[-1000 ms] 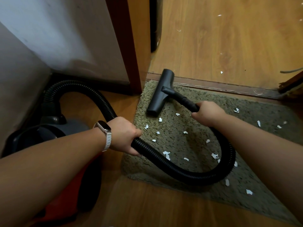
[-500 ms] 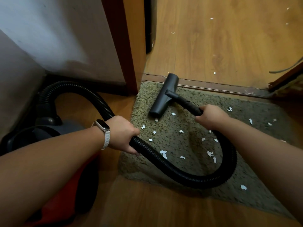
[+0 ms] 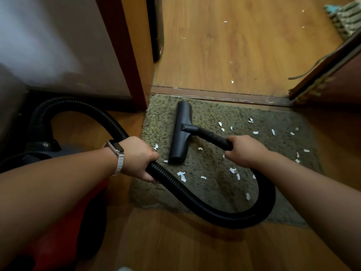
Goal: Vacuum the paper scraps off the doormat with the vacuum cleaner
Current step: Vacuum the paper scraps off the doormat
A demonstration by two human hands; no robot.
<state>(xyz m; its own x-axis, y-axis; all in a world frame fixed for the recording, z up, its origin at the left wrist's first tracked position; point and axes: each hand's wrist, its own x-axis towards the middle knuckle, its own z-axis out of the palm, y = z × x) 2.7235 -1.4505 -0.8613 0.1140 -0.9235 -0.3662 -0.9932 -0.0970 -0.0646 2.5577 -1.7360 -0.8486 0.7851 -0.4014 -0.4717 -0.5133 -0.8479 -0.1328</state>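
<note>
A grey-green doormat (image 3: 211,184) lies before a door threshold, strewn with several white paper scraps (image 3: 181,176). The black vacuum nozzle (image 3: 179,133) lies flat on the mat's left part, its length running away from me. My right hand (image 3: 244,151) grips the black tube just behind the nozzle. My left hand (image 3: 139,158), with a watch on the wrist, grips the ribbed black hose (image 3: 195,196) at the mat's left edge. The hose loops over the mat's near side between my hands. The red and black vacuum body (image 3: 50,192) sits at the lower left, partly hidden by my left arm.
A wall and a dark wooden door frame (image 3: 125,55) stand left of the mat. Beyond the threshold strip (image 3: 224,94), wooden floor (image 3: 244,45) carries a few more scraps. A door edge (image 3: 328,75) with a loose cord stands at the right. Another rug's corner (image 3: 345,18) shows far right.
The nozzle has slid toward me and leftward over the mat, turning to run lengthwise, and several scraps near its left end are gone. Both hands keep their grips.
</note>
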